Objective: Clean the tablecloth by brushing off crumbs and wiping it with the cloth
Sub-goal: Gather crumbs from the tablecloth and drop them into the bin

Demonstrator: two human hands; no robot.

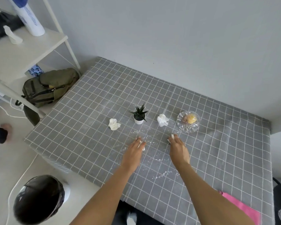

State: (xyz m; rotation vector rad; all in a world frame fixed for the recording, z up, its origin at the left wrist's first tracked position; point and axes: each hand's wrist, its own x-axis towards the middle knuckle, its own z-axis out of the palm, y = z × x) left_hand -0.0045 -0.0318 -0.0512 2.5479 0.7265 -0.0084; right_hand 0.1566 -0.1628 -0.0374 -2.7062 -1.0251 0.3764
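Resting on the crumb-strewn tablecloth (pixel 91 111), both hands' fingers pinch white tissue: left hand (pixel 134 149), right hand (pixel 178 148).

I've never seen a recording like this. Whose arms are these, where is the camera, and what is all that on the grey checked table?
There is no machine here: a person wears one camera on the head, looking down at their own bare arms. The left hand and right hand each rest on the grey checked tablecloth, each with a small white scrap under its fingers. White crumbs lie scattered between and before them. Further back stand a small potted plant, two crumpled tissues and a glass dish. A pink cloth lies at the near edge, a bin stands on the floor.
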